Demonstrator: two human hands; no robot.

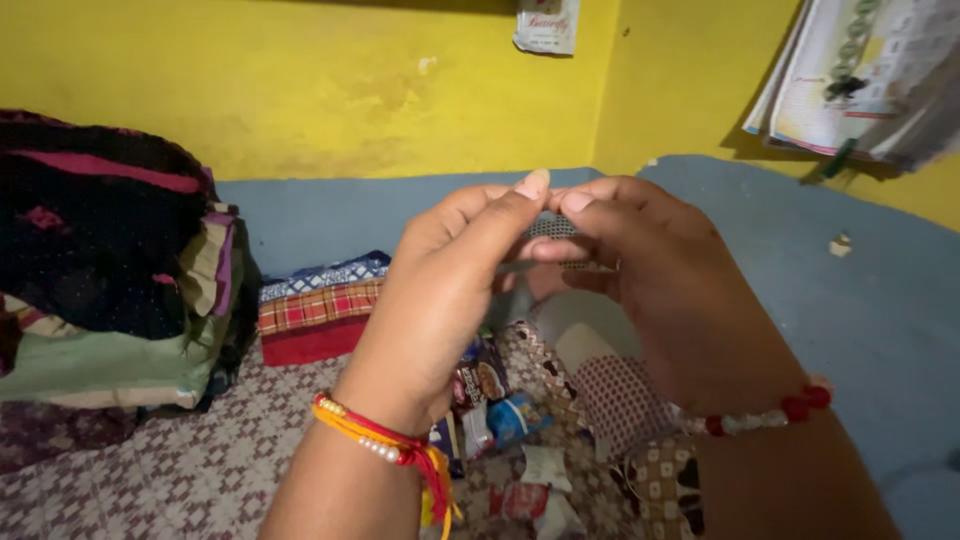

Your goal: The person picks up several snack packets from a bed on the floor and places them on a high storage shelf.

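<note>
Raised left hand (440, 290) and right hand (660, 280) meet fingertip-to-fingertip, pinching what seems a small patterned piece (553, 228).

Below the raised hands, a scatter of small snack packets (490, 400) clutters the middle of the patterned bedcover (200, 470), blocking a straight drop there. A pile of folded cloth (110, 270) fills the bed's left edge, and a stack of folded checked fabrics (320, 310) sits against the far wall. Bare bedcover lies open at the near left; the blue wall (860, 300) closes the right side.
</note>
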